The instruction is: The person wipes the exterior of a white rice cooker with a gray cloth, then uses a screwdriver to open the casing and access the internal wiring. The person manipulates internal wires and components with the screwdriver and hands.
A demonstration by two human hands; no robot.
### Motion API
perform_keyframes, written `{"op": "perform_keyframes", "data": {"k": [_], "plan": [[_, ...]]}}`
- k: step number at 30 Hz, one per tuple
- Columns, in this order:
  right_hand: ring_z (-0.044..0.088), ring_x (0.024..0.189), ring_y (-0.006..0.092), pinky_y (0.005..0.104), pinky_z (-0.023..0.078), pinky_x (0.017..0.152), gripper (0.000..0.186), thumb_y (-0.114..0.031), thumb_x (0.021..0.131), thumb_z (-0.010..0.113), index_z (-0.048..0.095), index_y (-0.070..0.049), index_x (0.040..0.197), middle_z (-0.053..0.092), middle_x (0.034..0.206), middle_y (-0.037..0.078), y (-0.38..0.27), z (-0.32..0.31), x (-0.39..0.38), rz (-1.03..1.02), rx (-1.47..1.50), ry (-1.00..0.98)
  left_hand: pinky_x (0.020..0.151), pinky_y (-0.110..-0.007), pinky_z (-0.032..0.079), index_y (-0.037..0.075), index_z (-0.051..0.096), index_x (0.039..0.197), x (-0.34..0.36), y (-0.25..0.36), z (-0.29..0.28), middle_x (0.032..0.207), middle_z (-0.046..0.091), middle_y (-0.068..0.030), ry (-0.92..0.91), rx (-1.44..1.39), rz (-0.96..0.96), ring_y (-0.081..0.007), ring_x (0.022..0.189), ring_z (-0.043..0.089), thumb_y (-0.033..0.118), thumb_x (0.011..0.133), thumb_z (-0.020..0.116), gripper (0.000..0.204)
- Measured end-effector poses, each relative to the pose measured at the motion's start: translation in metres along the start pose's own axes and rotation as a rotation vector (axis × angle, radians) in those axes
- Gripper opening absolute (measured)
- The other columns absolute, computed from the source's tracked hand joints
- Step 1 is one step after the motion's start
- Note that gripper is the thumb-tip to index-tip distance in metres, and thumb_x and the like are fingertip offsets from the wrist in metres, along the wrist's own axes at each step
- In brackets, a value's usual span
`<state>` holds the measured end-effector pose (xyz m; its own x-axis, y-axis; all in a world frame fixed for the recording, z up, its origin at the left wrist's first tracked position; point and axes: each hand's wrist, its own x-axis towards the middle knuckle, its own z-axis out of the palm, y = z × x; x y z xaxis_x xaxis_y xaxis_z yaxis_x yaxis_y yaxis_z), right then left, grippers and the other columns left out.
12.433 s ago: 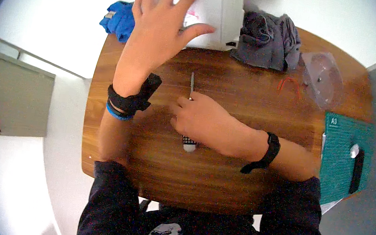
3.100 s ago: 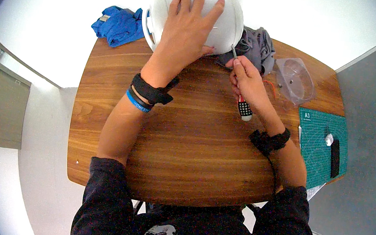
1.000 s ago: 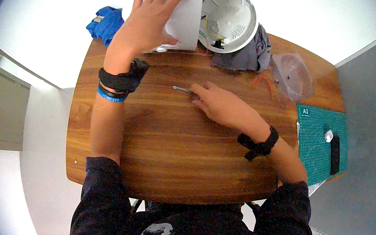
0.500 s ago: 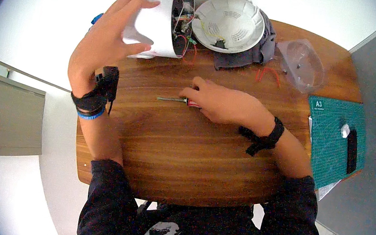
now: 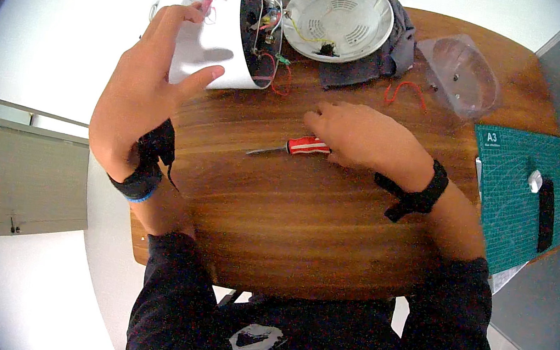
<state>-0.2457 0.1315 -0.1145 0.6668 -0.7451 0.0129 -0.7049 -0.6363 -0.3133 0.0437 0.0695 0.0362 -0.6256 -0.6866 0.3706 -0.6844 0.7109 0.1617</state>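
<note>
A white cylindrical appliance housing [image 5: 204, 50] lies on its side at the back left, its dark open end facing right with wires and small parts [image 5: 268, 16] inside. My left hand [image 5: 147, 77] is spread against its near side, thumb and fingers apart. Toward the middle of the table lies a screwdriver [image 5: 309, 145] with a red and white handle, shaft pointing left. My right hand [image 5: 368, 134] hovers just above and right of that handle, fingers loosely bent and apart; their undersides are partly hidden, and nothing shows in them.
Behind, a round white vented cover [image 5: 341, 22] rests on a dark grey cloth [image 5: 365, 76], joined to the housing by a thin yellow wire. Red wire pieces [image 5: 410, 86] and a clear plastic tray [image 5: 462, 79] holding small screws lie right of it. A green cutting mat [image 5: 512, 200] covers the right edge.
My right hand has let go of the screwdriver and drawn away to the right; its handle now shows on the table. My left hand stays by the housing. The view has shifted slightly.
</note>
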Motion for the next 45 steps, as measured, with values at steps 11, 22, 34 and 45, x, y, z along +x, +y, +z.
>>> {"op": "perform_keyframes", "data": {"k": [11, 22, 34, 45], "plan": [[0.072, 0.098, 0.0403, 0.0488, 0.061, 0.082, 0.021, -0.009, 0.097, 0.061, 0.064, -0.003, 0.117, 0.068, 0.108, 0.022, -0.018, 0.003, 0.000, -0.008, -0.108, 0.090, 0.095, -0.053, 0.058, 0.027, 0.058, 0.151, 0.006, 0.019, 0.031, 0.146, 0.050, -0.0301, 0.059, 0.298, 0.118, -0.0531, 0.130, 0.058, 0.034, 0.096, 0.079, 0.059], [0.072, 0.091, 0.0391, 0.0487, 0.060, 0.076, 0.018, -0.009, 0.094, 0.064, 0.064, -0.003, 0.111, 0.069, 0.102, 0.021, -0.018, 0.008, -0.001, -0.048, -0.131, 0.178, 0.115, -0.066, 0.049, 0.011, 0.054, 0.136, -0.002, -0.009, 0.062, 0.176, 0.016, -0.0314, 0.026, 0.440, -0.050, -0.0670, 0.156, 0.020, 0.015, 0.092, 0.074, 0.048], [0.072, 0.092, 0.0392, 0.0483, 0.061, 0.077, 0.020, -0.010, 0.095, 0.064, 0.066, -0.003, 0.113, 0.069, 0.100, 0.022, -0.017, 0.010, -0.001, -0.081, -0.141, 0.210, 0.113, -0.052, 0.053, 0.013, 0.065, 0.116, -0.036, -0.011, 0.031, 0.177, 0.030, -0.0170, 0.143, 0.205, 0.009, -0.0499, 0.160, 0.032, 0.001, 0.091, 0.071, 0.028], [0.074, 0.100, 0.0455, 0.0512, 0.062, 0.087, 0.027, -0.006, 0.088, 0.072, 0.062, 0.003, 0.112, 0.055, 0.141, 0.038, 0.023, -0.015, 0.002, -0.022, -0.201, 0.224, 0.091, -0.042, 0.060, 0.007, 0.070, 0.123, -0.002, 0.015, 0.068, 0.128, 0.075, -0.0137, 0.159, -0.090, 0.098, -0.0348, 0.110, 0.075, 0.008, 0.099, 0.068, 0.024]]}}
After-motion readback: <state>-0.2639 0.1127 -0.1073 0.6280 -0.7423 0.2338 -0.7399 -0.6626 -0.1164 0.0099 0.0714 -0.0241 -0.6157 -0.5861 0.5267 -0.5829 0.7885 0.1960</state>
